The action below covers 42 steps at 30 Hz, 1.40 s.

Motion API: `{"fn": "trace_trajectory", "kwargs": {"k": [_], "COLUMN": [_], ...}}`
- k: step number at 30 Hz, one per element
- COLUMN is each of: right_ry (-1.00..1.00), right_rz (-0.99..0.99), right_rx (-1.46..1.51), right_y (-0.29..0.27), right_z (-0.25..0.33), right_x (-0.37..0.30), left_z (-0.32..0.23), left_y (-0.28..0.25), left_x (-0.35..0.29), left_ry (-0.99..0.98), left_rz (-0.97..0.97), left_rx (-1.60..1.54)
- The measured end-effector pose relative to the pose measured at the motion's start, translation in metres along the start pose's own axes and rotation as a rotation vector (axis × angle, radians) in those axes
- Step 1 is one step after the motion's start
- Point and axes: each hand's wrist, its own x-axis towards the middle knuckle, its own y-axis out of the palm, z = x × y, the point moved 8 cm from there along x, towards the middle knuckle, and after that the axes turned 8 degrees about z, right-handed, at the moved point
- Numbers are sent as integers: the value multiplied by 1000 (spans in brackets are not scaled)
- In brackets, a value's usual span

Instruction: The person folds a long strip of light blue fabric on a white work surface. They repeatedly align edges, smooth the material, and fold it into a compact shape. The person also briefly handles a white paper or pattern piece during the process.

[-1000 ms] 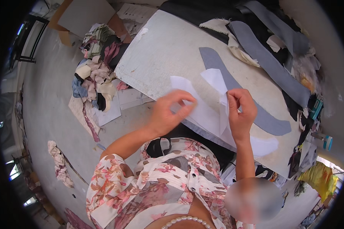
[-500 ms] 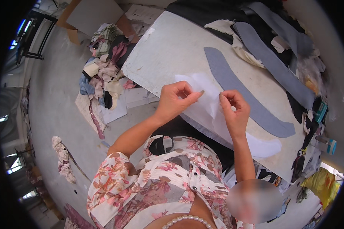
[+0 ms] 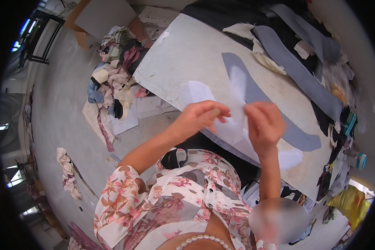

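Observation:
My right hand [image 3: 266, 125], somewhat blurred, pinches the edge of a thin white curved fabric piece [image 3: 237, 118] held above the near edge of the table. The piece is smeared by motion at its top. Left of it, my left hand [image 3: 202, 118] has its fingers loosely bent and apart, with nothing visible in them. More white curved pieces [image 3: 291, 159] lie beneath on the table, partly hidden by my hands. Just beyond, a grey-blue curved fabric strip [image 3: 296, 133] lies flat.
The pale table [image 3: 166, 62] has a worn corner at left. At its far right lie more grey-blue strips [image 3: 298, 73], black cloth [image 3: 221, 14] and cream scraps [image 3: 268, 58]. A heap of fabric scraps [image 3: 112, 79] is beyond the left edge. A teal-handled tool [image 3: 361, 161] sits far right.
My hands have moved apart, the right one rightward and the left one slightly nearer to me. The white piece has swung upright beside my right hand, and my left fingers have loosened.

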Motion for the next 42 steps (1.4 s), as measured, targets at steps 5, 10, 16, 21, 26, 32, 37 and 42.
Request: {"fn": "trace_trajectory", "kwargs": {"k": [5, 10, 16, 21, 26, 32, 37, 42], "right_ry": [188, 662, 938, 1109, 1091, 1046, 1013, 1037], "right_rz": [-39, 258, 424, 285, 309, 363, 412, 417], "right_rx": [357, 1343, 1015, 662, 544, 448, 393, 372], "right_y": [0, 42, -47, -170, -175, -106, -83, -73], "right_z": [-10, -54, -97, -97, -82, -112, -124, -134], "right_x": [4, -25, -122, -180, -170, -155, -134, -126], "left_z": [-13, -43, -40, -19, -3, 4, -6, -25], "left_y": [10, 18, 21, 61, 43, -38, -64, -69], "left_x": [26, 38, 74, 94, 99, 106, 118, 133], "left_ry": [112, 192, 178, 91, 24, -5, 53, 115], "left_rz": [-8, -29, -36, 105, 53, -208, -332, -436], "left_rx": [-252, 1, -13, -109, 1, 320, 541, 803]}}
